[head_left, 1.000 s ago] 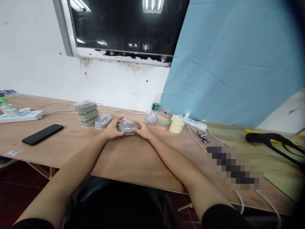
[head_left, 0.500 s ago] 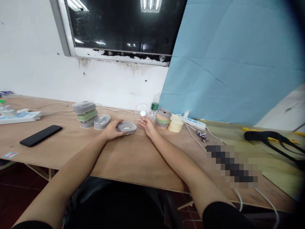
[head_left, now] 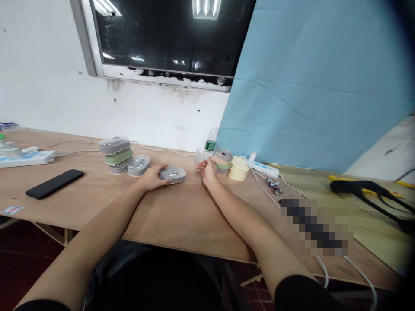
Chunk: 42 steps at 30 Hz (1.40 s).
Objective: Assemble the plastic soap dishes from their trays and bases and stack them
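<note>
L hand [head_left: 151, 178] flat, fingertips on grey oval case [head_left: 172, 174]; R hand [head_left: 208, 171] half-curled, empty, beside clear plastic wrap [head_left: 200, 158].

One camera, worn on the person's head — faces forward and down across the bench [head_left: 181, 207] toward the wall [head_left: 145, 112], sitting close above the left hand [head_left: 151, 178] and right hand [head_left: 208, 171].

Makeshift workshop-style workroom
Plywood tabletop [head_left: 181, 207] under the fingers [head_left: 203, 166], power strip [head_left: 262, 169] right of them, water-stained white wall [head_left: 145, 112] beyond.
</note>
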Available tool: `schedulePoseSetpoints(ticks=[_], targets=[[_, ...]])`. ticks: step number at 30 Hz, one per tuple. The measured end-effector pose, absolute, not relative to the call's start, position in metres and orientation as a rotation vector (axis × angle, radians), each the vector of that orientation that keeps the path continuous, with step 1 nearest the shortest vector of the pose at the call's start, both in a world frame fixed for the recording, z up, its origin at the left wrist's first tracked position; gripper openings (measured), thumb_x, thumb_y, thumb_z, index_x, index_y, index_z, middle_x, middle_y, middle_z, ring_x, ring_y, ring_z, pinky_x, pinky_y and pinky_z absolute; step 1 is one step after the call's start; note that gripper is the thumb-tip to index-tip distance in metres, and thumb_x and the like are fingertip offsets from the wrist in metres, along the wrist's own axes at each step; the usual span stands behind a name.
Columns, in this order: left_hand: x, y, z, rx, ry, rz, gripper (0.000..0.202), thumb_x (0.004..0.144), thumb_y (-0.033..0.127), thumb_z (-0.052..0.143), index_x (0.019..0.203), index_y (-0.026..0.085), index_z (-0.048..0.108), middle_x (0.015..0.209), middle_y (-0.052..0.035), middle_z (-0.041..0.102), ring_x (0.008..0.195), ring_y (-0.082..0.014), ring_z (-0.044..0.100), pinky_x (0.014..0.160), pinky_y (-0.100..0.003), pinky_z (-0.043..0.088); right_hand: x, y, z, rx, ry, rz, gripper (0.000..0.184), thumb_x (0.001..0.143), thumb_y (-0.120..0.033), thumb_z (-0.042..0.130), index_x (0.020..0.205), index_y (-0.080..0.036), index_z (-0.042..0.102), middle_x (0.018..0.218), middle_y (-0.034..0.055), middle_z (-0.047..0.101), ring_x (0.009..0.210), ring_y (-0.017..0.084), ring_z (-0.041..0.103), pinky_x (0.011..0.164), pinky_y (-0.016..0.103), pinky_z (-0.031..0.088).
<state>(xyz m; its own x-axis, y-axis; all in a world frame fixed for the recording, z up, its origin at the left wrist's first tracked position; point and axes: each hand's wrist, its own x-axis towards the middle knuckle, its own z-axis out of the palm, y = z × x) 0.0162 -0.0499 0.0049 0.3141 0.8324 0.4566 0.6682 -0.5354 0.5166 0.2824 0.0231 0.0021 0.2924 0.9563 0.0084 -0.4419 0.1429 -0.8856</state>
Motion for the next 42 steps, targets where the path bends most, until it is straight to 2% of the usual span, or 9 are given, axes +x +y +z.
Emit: schedulePoseSetpoints(ticks=[5,10,15,18,20,25,29,36,42], targets=[[0.016,-0.049,0.004,2.347,1.398,1.014,0.073,0.066,0.059,0.068,0.126,0.020,0.055,0.124,-0.0118,0.061,0.112,-0.0315,0.058,0.095,-0.044,0.048,0.283,0.022,0.000,-0.951,-0.798,1.022,0.037,0.086,-0.057,0.051,0.083,-0.020,0.049,0.054,-0.0048,0.059,0.037,0.008,0.051,0.035,0.018,0.040],[0.016,-0.050,0.006,2.403,1.374,1.034,0.071,0.069,0.060,0.066,0.126,0.019,0.054,0.125,-0.0118,0.058,0.116,-0.0307,0.054,0.099,-0.044,0.045,0.277,0.021,-0.010,-1.030,-1.084,0.883,0.035,0.080,-0.054,0.058,0.084,-0.020,0.054,0.058,-0.0043,0.059,0.041,0.008,0.050,0.038,0.018,0.038],[0.016,-0.050,0.006,2.377,1.426,1.203,0.064,0.083,0.054,0.053,0.134,0.016,0.044,0.130,-0.0149,0.053,0.122,-0.0286,0.050,0.103,-0.044,0.040,0.262,-0.001,-0.014,-1.000,-1.760,0.532,0.038,0.082,-0.047,0.058,0.108,-0.019,0.060,0.089,0.0022,0.065,0.071,0.013,0.059,0.069,0.026,0.049],[0.015,-0.050,0.006,2.338,1.460,1.329,0.060,0.088,0.050,0.047,0.136,0.015,0.040,0.132,-0.0155,0.051,0.124,-0.0281,0.048,0.105,-0.046,0.037,0.252,-0.018,-0.010,-0.856,-2.144,0.381,0.043,0.085,-0.046,0.058,0.120,-0.020,0.058,0.112,0.0074,0.063,0.095,0.018,0.059,0.088,0.033,0.046],[0.014,-0.050,0.006,2.317,1.473,1.369,0.059,0.089,0.049,0.045,0.137,0.016,0.038,0.134,-0.0152,0.049,0.126,-0.0280,0.046,0.107,-0.047,0.036,0.247,-0.024,-0.008,-0.795,-2.250,0.364,0.041,0.087,-0.046,0.057,0.119,-0.020,0.060,0.114,0.0086,0.062,0.102,0.020,0.057,0.092,0.035,0.043],[0.014,-0.047,0.006,2.338,1.474,1.299,0.076,0.080,0.056,0.058,0.141,0.017,0.033,0.141,-0.0167,0.043,0.132,-0.0302,0.041,0.109,-0.046,0.032,0.246,-0.011,-0.015,-0.789,-2.151,0.681,0.036,0.077,-0.045,0.069,0.103,-0.020,0.070,0.113,0.0073,0.065,0.088,0.019,0.062,0.081,0.033,0.049],[0.015,-0.044,0.002,2.291,1.460,1.247,0.087,0.075,0.059,0.062,0.143,0.016,0.029,0.145,-0.0182,0.040,0.134,-0.0309,0.038,0.110,-0.045,0.031,0.251,0.002,-0.022,-0.887,-1.960,0.898,0.042,0.063,-0.043,0.079,0.097,-0.020,0.073,0.099,0.0045,0.070,0.080,0.018,0.063,0.077,0.032,0.050],[0.015,-0.042,0.002,2.222,1.429,1.263,0.086,0.076,0.058,0.061,0.143,0.014,0.029,0.143,-0.0189,0.041,0.131,-0.0318,0.042,0.104,-0.044,0.039,0.249,0.000,-0.019,-0.863,-1.699,1.129,0.036,0.065,-0.047,0.076,0.085,-0.018,0.071,0.073,-0.0011,0.070,0.063,0.012,0.060,0.063,0.024,0.049],[0.015,-0.045,0.002,2.307,1.334,1.247,0.089,0.079,0.057,0.058,0.146,0.012,0.022,0.148,-0.0205,0.033,0.135,-0.0331,0.036,0.108,-0.046,0.034,0.248,0.002,-0.008,-0.826,-1.384,1.135,0.042,0.064,-0.058,0.073,0.076,-0.018,0.063,0.059,-0.0039,0.060,0.051,0.010,0.054,0.051,0.024,0.050]])
